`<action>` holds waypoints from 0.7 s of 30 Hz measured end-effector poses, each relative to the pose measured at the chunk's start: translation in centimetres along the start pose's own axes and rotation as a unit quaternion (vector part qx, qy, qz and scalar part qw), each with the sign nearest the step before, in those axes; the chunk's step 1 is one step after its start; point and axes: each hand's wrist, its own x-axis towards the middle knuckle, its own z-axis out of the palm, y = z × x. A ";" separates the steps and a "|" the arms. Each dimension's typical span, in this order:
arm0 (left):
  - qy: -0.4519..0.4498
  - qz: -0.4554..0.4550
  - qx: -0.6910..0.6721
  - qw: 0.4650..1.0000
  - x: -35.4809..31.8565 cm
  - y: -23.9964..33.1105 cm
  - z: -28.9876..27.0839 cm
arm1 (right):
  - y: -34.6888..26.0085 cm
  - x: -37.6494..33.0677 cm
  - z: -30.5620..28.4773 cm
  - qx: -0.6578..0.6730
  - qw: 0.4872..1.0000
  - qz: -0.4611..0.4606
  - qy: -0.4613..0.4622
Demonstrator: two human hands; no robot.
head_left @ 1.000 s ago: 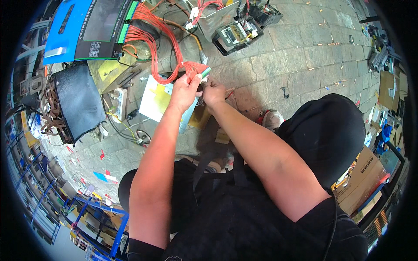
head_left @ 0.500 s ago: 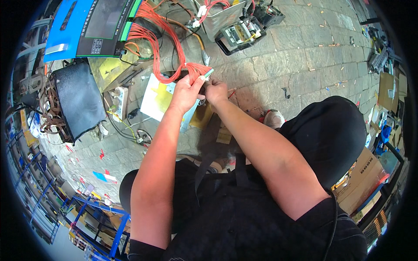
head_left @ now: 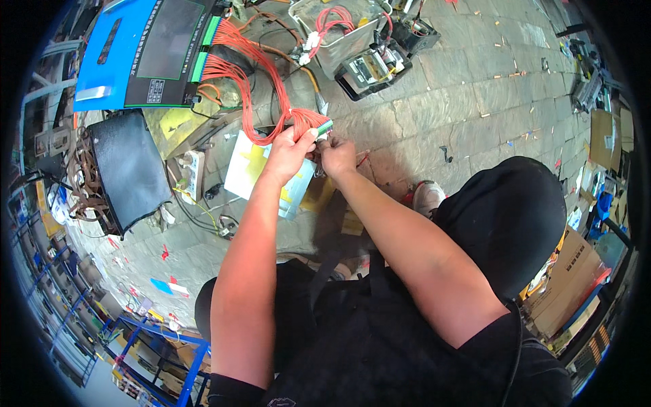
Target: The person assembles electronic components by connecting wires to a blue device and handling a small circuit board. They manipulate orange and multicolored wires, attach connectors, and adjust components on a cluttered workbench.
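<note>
My left hand point(head_left: 288, 154) is closed round the end of a bundle of red wires point(head_left: 306, 119), just below a green terminal connector point(head_left: 325, 127). Close beside it, my right hand point(head_left: 337, 156) has its fingers pinched together at the connector's near end; whatever lies between them is too small to make out. From the connector the wires loop up and left to green terminal strips point(head_left: 199, 66) on the side of a blue and black flat case point(head_left: 163, 57).
A grey bin point(head_left: 325, 51) with coiled red wires and a black open box point(head_left: 373, 70) stand beyond my hands. Left are a black panel point(head_left: 130, 166), a white power strip point(head_left: 193, 175) and papers point(head_left: 239, 166). Scraps litter the paved floor point(head_left: 468, 122).
The view has shifted slightly, so the scene sits lower in the picture. Both hands stay together at the connector, and more of its green face shows now.
</note>
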 end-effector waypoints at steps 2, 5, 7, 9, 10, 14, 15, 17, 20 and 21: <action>0.000 0.010 0.002 1.000 0.2 0.3 0.1 | 0.5 0.5 -0.2 -0.020 1.000 -0.007 -0.010; 0.002 -0.003 -0.015 1.000 0.2 1.0 0.4 | 1.4 0.7 -0.7 -0.044 0.998 -0.011 0.037; 0.008 -0.017 -0.002 1.000 0.2 1.0 0.3 | 0.6 0.0 -0.9 -0.062 0.997 0.002 0.055; 0.011 -0.010 0.011 1.000 0.2 0.9 0.5 | 0.7 -0.2 -1.3 -0.049 0.999 0.013 0.020; 0.012 -0.006 0.018 1.000 0.2 0.8 0.5 | 0.8 -0.2 -1.4 -0.042 0.999 0.017 0.003; 0.009 -0.030 0.034 0.999 0.2 1.6 0.7 | 1.2 0.3 -1.0 0.032 0.999 0.018 0.001; 0.010 -0.030 0.032 0.999 0.1 1.8 0.7 | 1.5 0.6 -0.7 0.044 0.999 0.016 -0.004; 0.005 -0.028 0.036 0.999 0.0 2.1 0.9 | 2.2 1.1 -0.4 0.073 0.997 0.016 0.000; -0.004 -0.021 0.037 0.999 0.0 1.2 0.7 | 1.4 0.4 -0.1 0.112 0.993 0.032 0.013; -0.010 -0.017 0.029 0.999 0.0 1.1 1.0 | 1.3 0.4 -0.2 0.117 0.992 0.045 0.017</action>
